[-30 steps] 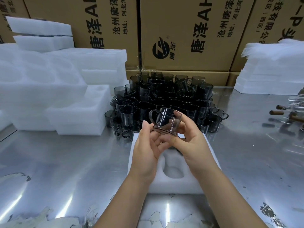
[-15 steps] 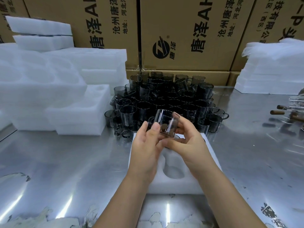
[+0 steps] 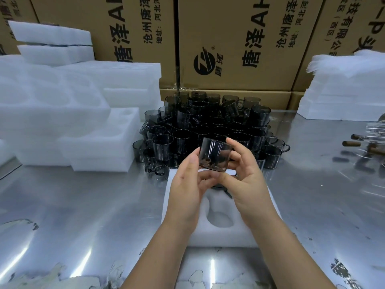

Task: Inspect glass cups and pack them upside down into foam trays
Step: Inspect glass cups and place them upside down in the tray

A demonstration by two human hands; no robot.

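A smoky grey glass cup (image 3: 215, 154) is held upside down between both hands, above the far end of a white foam tray (image 3: 216, 234). My left hand (image 3: 187, 190) pinches the cup's left side with thumb and fingers. My right hand (image 3: 248, 182) grips its right side, the index finger on top. An empty round pocket (image 3: 220, 217) shows in the tray below my wrists. Part of a dark cup (image 3: 218, 187) shows in the tray under my fingers. Behind stands a dense pile of several grey glass cups (image 3: 208, 126).
Stacks of white foam trays (image 3: 68, 113) fill the left side of the steel table (image 3: 83, 215). More foam sheets (image 3: 343, 92) lie at the right rear. Printed cardboard boxes (image 3: 239, 42) line the back. Clear glassware with brown handles (image 3: 366, 142) lies at the right edge.
The cup has been turned over in my hands, from tilted upright with its handle to the left to bottom up. Both hands stay over the tray.
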